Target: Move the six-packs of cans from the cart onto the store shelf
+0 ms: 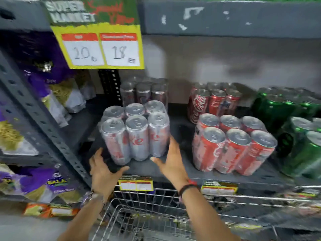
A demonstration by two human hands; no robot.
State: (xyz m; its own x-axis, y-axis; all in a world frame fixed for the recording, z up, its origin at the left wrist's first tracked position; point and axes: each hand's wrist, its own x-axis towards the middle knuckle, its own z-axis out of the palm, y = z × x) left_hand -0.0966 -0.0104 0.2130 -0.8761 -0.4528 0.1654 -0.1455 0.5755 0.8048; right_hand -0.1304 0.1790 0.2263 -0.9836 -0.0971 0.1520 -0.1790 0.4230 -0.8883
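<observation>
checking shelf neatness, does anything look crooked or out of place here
The front silver six-pack sits turned at an angle to the shelf edge, between both hands. The front red six-pack is skewed too. Nothing looks spilled or damaged.

Green six-packs (302, 146) are cut off at the right edge. The cart (156, 214) runs off the bottom edge, its contents not visible. Shelf-edge price labels (135, 185) are too blurred to read. Rear silver six-pack (144, 91) is partly hidden and blurred.
</observation>
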